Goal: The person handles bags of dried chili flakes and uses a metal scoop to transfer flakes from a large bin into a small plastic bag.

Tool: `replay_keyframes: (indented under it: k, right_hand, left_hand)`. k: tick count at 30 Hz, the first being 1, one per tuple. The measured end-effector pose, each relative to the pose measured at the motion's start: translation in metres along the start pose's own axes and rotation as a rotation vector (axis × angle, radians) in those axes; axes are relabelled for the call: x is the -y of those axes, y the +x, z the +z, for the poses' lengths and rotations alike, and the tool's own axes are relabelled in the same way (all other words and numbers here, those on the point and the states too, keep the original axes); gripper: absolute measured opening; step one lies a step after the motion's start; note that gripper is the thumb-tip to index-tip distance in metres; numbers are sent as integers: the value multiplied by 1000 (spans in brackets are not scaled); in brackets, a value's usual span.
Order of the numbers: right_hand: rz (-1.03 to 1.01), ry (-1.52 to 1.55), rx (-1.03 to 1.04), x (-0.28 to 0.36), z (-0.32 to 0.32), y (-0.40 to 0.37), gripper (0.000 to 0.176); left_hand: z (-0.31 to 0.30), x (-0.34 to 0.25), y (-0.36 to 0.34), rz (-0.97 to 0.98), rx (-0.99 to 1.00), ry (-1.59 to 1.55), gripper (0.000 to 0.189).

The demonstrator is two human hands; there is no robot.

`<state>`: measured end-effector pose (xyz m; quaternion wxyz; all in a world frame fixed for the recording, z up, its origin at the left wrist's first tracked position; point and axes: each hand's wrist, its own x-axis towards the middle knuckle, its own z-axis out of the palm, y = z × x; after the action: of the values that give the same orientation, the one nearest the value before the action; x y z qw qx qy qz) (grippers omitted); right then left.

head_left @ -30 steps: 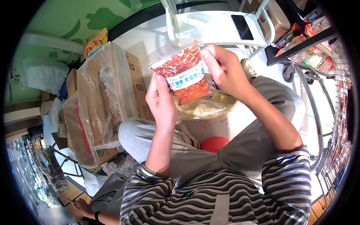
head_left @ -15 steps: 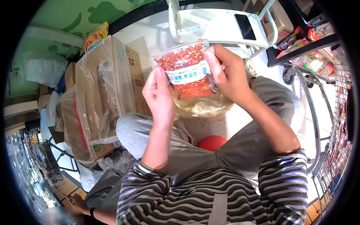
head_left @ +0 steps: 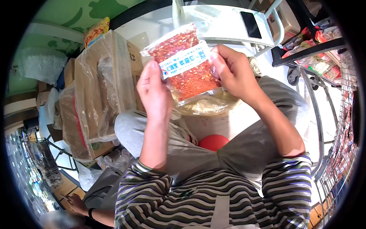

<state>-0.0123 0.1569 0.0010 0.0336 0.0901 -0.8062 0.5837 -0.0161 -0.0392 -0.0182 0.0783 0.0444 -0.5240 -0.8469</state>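
Between my hands is a clear plastic bag of red chili flakes (head_left: 192,82), tilted, with a white label in blue print across its middle. My left hand (head_left: 154,84) pinches its left edge, thumb on top. At the right edge, my right hand (head_left: 234,70) grips it the same way, thumb beside the label's end. The fingers behind the bag are partly hidden. Just below the bag lies a yellowish clear plastic bag (head_left: 207,107), in part covered by it; what it holds cannot be made out.
Cardboard boxes (head_left: 91,68) wrapped in plastic stand at the left. A white stool (head_left: 228,26) ahead carries a black phone (head_left: 250,24). Wire racks and a shelf (head_left: 312,53) with packets line the right. Another person's hand (head_left: 78,204) shows at lower left.
The bag of chili flakes has tilted, its right side rising, and its label now faces me more fully. My left hand has moved slightly left and up.
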Motion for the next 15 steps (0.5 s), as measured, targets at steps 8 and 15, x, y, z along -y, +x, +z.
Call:
replay_keyframes:
  k: [8,15]
  right_hand:
    - [-169,-45,-69,0,4,-2,14]
    - [-132,-14,-217,-3,-10,1,16]
  left_hand:
    - [7,-5,-2,-185,-50,-34,25]
    - [-10,8,-11,-42,303,323,32]
